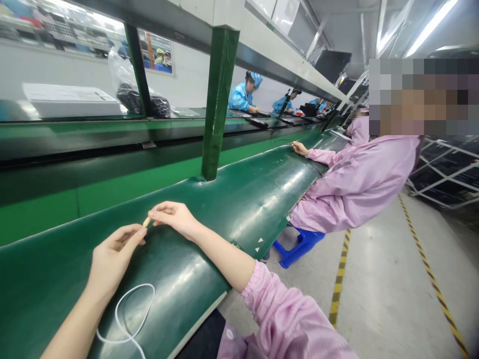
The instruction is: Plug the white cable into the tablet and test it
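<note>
Both my hands rest on the green bench top (232, 209). My left hand (112, 259) and my right hand (174, 218) meet at a small tan piece (146, 221), each pinching one end of it with curled fingers. A thin white cable (129, 319) loops on the bench under my left wrist and runs off toward the bottom edge. Whether the cable joins the tan piece is hidden by my left hand.
A green post (219, 99) stands on the bench ahead. A co-worker in a pink coat (355, 179) sits to my right on a blue stool (299, 244), hands on the bench. Workers in blue (243, 94) sit beyond the conveyor. White box (71, 99) at upper left.
</note>
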`<action>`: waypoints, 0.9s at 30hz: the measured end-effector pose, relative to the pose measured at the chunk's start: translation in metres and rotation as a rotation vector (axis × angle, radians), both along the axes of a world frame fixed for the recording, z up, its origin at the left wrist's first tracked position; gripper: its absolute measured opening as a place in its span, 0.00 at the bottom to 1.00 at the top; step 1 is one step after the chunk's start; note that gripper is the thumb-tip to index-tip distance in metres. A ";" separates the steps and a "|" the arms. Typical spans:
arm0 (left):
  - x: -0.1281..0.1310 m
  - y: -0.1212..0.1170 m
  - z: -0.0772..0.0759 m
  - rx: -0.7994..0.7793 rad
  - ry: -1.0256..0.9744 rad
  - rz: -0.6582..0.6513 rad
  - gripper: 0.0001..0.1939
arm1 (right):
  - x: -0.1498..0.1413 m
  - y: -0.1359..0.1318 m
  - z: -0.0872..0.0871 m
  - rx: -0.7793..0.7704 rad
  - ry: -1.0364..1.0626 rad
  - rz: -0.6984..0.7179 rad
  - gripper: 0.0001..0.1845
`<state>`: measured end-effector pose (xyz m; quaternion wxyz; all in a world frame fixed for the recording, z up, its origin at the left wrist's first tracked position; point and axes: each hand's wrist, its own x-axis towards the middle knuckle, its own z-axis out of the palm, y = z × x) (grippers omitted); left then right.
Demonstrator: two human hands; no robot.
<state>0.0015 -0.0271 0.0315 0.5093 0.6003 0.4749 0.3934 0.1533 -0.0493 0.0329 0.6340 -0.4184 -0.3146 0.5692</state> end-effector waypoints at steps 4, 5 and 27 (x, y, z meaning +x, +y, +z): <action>0.000 0.000 -0.001 0.030 0.001 0.003 0.22 | 0.000 0.000 0.000 -0.010 -0.011 0.013 0.12; 0.000 0.000 -0.001 0.035 0.005 0.007 0.22 | 0.001 0.000 -0.001 -0.011 -0.011 0.016 0.12; 0.007 -0.011 0.018 0.052 0.096 0.107 0.20 | -0.002 0.000 -0.001 -0.024 -0.026 0.022 0.26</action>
